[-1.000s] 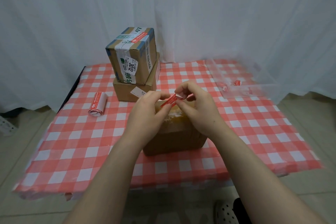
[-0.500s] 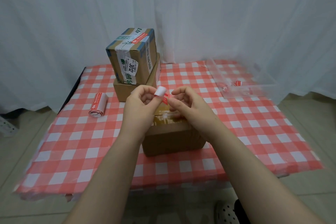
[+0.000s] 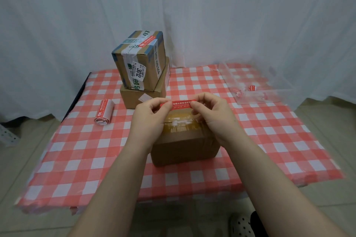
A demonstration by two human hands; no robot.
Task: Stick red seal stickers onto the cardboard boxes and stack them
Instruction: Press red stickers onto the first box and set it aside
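Note:
A red seal sticker (image 3: 181, 103) with white print is stretched flat between my left hand (image 3: 149, 119) and my right hand (image 3: 211, 116), each pinching one end. It hovers just above the taped top of a brown cardboard box (image 3: 185, 147) in the middle of the table. Behind it on the left stand two stacked boxes: a taped box with a red sticker on top (image 3: 141, 59) resting on a plain flatter box (image 3: 143, 96).
A roll of red stickers (image 3: 104, 111) lies at the left on the red-and-white checked tablecloth (image 3: 269, 140). A clear plastic tray (image 3: 256, 84) with sticker scraps sits at the back right. A white curtain hangs behind. A spotted shoe (image 3: 240, 226) shows below.
The sticker was angled and partly curled with its white backing between my fingers; now it is pulled straight and level between both hands, which have moved apart above the box.

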